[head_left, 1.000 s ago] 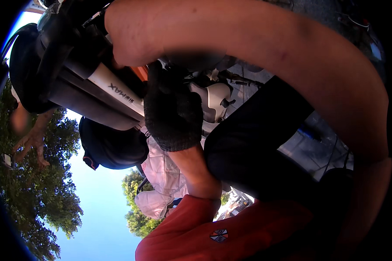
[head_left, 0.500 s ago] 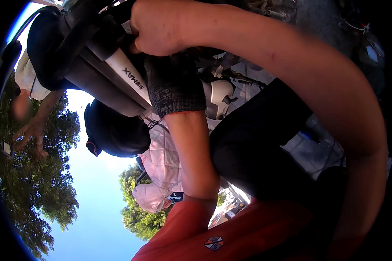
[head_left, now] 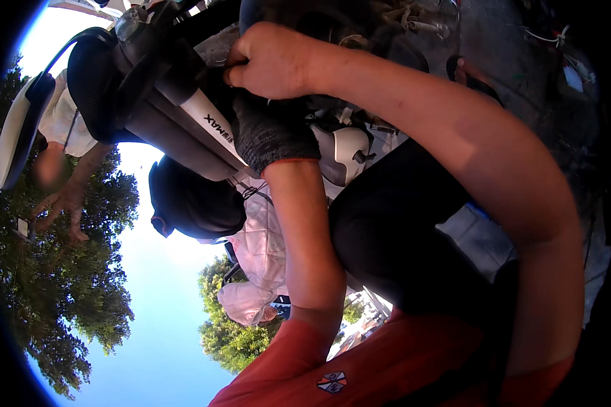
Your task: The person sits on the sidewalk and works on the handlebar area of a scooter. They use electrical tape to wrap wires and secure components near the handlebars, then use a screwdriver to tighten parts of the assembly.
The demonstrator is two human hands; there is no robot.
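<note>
My left hand (head_left: 271, 129), in a dark knitted glove, reaches in against a scooter's body beside a white side panel (head_left: 207, 119) with black lettering. Its fingers are lost in the shadow of the machine. Just above it my bare right hand (head_left: 271, 61) is closed, thumb and fingers curled together at a dark part of the scooter. Whatever lies between those fingers is too small and dark to make out. A long dark grey part (head_left: 176, 139) of the scooter runs alongside the white panel.
A mirror (head_left: 24, 132) juts out at far left, near a person in a light shirt (head_left: 61, 112). Beyond my left forearm are a person in a pale pink jacket (head_left: 261, 237) and a black rounded thing (head_left: 197, 197). A metal spring (head_left: 428, 28) and loose wires (head_left: 546, 35) lie upper right.
The view has shifted, and the scooter sits a little further right and lower in it. My right hand has moved slightly right and down with it, still closed. The mirror now shows more fully.
</note>
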